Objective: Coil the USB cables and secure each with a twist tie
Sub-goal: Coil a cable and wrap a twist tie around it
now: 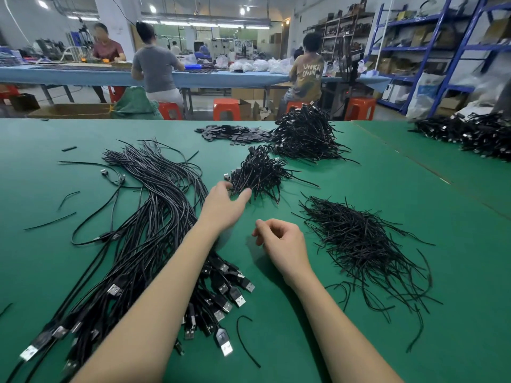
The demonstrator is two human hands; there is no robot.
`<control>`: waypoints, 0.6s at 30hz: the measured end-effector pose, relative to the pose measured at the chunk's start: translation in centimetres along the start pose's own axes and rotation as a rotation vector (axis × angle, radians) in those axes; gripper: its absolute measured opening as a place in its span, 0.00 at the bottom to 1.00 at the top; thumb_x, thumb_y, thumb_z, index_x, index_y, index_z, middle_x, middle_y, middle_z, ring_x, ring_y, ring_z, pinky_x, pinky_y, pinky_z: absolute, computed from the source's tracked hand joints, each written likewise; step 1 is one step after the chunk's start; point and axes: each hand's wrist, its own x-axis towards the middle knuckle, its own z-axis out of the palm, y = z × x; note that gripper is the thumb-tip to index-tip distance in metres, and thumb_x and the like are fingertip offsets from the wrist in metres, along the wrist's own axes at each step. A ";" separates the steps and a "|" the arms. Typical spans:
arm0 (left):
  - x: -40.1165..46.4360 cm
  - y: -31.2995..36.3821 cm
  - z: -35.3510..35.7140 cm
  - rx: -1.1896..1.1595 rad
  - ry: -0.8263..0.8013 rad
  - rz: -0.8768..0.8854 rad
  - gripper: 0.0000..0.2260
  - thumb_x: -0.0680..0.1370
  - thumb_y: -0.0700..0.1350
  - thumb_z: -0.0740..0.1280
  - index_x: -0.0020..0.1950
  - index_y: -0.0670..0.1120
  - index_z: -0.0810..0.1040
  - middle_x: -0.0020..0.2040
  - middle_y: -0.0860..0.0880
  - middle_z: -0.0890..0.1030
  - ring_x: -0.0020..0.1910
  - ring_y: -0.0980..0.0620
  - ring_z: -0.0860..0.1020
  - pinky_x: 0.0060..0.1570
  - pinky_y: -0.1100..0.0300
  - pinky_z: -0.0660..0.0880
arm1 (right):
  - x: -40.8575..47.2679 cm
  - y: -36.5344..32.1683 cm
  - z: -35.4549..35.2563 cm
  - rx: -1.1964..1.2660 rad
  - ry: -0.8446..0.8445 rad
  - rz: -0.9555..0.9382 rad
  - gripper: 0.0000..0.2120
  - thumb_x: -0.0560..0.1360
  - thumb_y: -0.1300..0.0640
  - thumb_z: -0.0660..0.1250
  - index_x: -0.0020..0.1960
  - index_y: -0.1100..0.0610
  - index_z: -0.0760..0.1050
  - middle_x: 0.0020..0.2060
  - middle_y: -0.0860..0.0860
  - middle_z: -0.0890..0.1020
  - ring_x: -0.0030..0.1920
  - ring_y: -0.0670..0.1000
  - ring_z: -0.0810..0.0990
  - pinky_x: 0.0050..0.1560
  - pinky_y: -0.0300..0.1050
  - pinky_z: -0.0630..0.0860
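On the green table point(359, 172), small coiled pile as landmark: we take the small pile of coiled cables point(258, 172) at mid-table as our reference for every place below.
Left hand: our left hand point(225, 207) reaches to the near-left edge of that pile, fingers spread and fairly straight, fingertips touching or just at the outermost coils; we see nothing held in it.
Right hand: our right hand point(279, 241) sits nearer to us than the pile and slightly right, fingers loosely curled with thumb and forefinger close together; we cannot tell whether a tie is pinched there.
Uncoiled USB cables: the long bundle of loose USB cables point(146, 217) lies left of the pile, running toward us under the left forearm, its plugs fanned out at the near end.
Twist ties: the heap of twist ties point(365, 241) lies right of the pile and nearer, with its strands straggling toward the near edge.
Large coiled pile: a bigger heap of coiled cables point(304, 134) stands just beyond the landmark, almost touching it.
Open room: we see bare green cloth between the two hands, between the right hand and the ties, and a wide strip right of the pile up to the seam in the cloth point(431, 168).
Far edge: the table's far edge runs behind the large heap, with orange stools point(226, 109) past it.
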 end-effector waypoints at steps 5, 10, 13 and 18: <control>-3.5 -0.9 0.8 0.011 -0.088 0.101 0.12 0.80 0.52 0.65 0.61 0.49 0.78 0.60 0.52 0.80 0.62 0.53 0.76 0.58 0.62 0.67 | -0.1 -0.2 -0.2 -0.023 -0.041 -0.013 0.16 0.79 0.53 0.68 0.33 0.54 0.81 0.27 0.46 0.81 0.29 0.41 0.75 0.34 0.33 0.69; -3.0 -1.3 0.6 -0.212 -0.204 0.028 0.10 0.80 0.45 0.60 0.45 0.49 0.81 0.46 0.51 0.84 0.41 0.54 0.83 0.46 0.58 0.76 | 0.0 -1.5 -0.8 -0.387 -0.307 0.021 0.15 0.78 0.47 0.67 0.40 0.56 0.82 0.36 0.52 0.84 0.35 0.46 0.77 0.43 0.45 0.75; -3.0 -1.7 0.3 -0.322 -0.264 -0.003 0.14 0.82 0.43 0.57 0.44 0.46 0.81 0.44 0.50 0.84 0.34 0.57 0.81 0.40 0.62 0.75 | 0.3 -3.4 -1.7 -0.616 -0.567 0.002 0.08 0.75 0.44 0.71 0.42 0.48 0.83 0.38 0.45 0.83 0.36 0.41 0.76 0.40 0.38 0.72; -3.1 -1.3 0.1 -0.396 -0.264 -0.049 0.16 0.84 0.44 0.55 0.44 0.45 0.81 0.39 0.54 0.84 0.33 0.58 0.81 0.39 0.65 0.76 | -0.4 -4.4 -0.8 -0.667 -0.681 -0.032 0.05 0.73 0.50 0.75 0.49 0.46 0.85 0.40 0.40 0.83 0.38 0.36 0.77 0.42 0.33 0.73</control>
